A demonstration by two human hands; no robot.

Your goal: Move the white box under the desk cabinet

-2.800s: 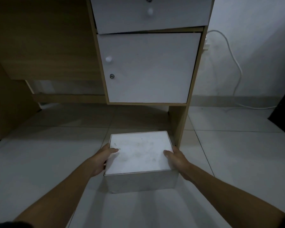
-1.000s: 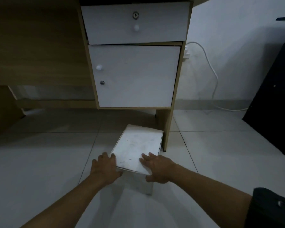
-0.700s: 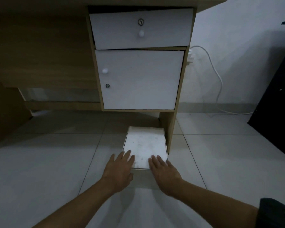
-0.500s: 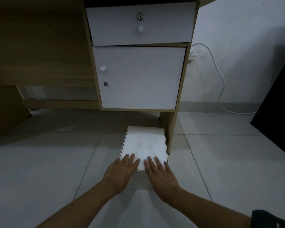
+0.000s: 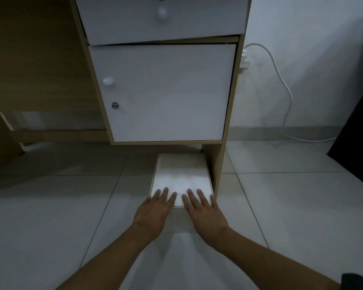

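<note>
The white box [image 5: 181,178] sits on the tiled floor [image 5: 50,206], its far end tucked beneath the bottom edge of the desk cabinet [image 5: 166,91] and its right edge just beside the wooden side panel [image 5: 217,164]. Left hand [image 5: 153,212] and right hand [image 5: 205,214] lie flat side by side against the box's near edge, fingers spread over the lid, gripping nothing. Bare floor lies open to the box's left.
</note>
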